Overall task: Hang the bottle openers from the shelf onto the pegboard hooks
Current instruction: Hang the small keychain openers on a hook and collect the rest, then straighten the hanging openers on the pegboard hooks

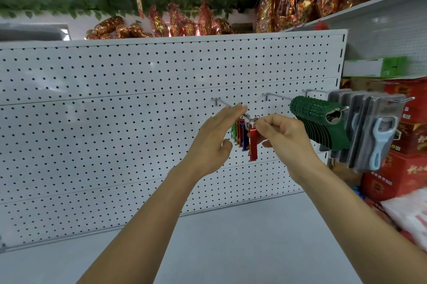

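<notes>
Red anodised metal, flat and slotted, hangs from the keyring that the right hand [280,132] pinches between curled fingers [262,125], the red bottle opener [253,144] held at the tip of the left hook [223,103], probably so its ring can slide on. Straight, relaxed fingers [235,109] of the left hand [213,138] hold nothing and rest beside the green, red and blue openers [239,133] already hanging there, seemingly steadying them. Outward, the white perforated pegboard [115,110] carries green openers [320,122] and carded pale-blue ones [379,140] above the grey shelf [231,237].
</notes>
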Available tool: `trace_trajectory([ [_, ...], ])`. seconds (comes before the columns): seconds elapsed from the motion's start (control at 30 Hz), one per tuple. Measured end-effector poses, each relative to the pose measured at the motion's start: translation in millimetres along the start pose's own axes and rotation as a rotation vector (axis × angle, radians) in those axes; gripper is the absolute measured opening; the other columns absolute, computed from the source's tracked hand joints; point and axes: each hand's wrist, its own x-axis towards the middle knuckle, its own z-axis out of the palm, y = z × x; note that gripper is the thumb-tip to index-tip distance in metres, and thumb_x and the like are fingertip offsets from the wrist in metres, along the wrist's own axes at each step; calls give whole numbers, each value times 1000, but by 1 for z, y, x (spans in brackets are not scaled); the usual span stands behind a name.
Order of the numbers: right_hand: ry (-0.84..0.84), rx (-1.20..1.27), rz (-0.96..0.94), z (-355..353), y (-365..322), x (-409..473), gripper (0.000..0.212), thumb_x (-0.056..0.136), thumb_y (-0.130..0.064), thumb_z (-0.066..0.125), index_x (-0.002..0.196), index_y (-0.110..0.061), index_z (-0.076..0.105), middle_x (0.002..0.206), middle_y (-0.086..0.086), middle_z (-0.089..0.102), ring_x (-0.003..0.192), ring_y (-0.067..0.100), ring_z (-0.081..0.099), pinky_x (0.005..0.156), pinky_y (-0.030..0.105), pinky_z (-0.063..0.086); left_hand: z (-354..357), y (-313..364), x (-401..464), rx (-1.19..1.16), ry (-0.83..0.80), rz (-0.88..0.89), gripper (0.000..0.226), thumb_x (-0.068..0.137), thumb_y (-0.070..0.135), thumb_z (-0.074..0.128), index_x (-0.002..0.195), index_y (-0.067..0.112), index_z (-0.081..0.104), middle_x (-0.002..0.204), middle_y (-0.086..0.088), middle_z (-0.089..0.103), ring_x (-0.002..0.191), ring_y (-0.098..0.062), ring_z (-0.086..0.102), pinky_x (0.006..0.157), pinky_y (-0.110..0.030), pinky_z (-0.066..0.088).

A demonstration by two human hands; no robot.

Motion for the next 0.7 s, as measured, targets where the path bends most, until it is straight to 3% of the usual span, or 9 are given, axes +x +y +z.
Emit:
trace_trajectory([
  [0.2,16,-19,-6,-1,4,1,16,93,-10,58,80,-11,67,71,2,70,58,6,61,57,8,45,0,-1,0,-13,1,-5,80,83,-10,45,151,29,26,158,10,26,148,-8,13,121,-38,15],
  [0.4,51,-55,-59,1,7,-1,16,95,-8,55,83,-12,65,73,2,68,59,7,60,58,12,46,-5,1,-1,-19,37,-26,67,91,-1,49,148,29,32,155,10,32,143,1,15,115,-18,10],
  [0.47,80,-87,-83,1,10,-3,15,95,-6,53,88,-13,65,77,2,68,60,4,61,61,13,48,-7,2,-3,-12,73,-31,59,94,5,51,146,29,37,153,10,36,143,0,18,115,-17,12],
  [0.6,189,-215,-139,-7,17,-16,13,95,-14,55,91,-25,61,85,-6,67,76,9,63,69,22,49,-12,10,-11,-33,196,-10,37,100,25,48,137,28,50,140,14,50,132,5,33,108,-10,20],
  [0.7,280,-324,-197,-17,26,-31,9,95,-20,55,96,-25,62,89,-12,65,84,11,60,71,24,47,-11,27,-18,-97,267,-16,33,100,36,43,130,29,56,126,20,54,124,5,40,104,-10,27],
])
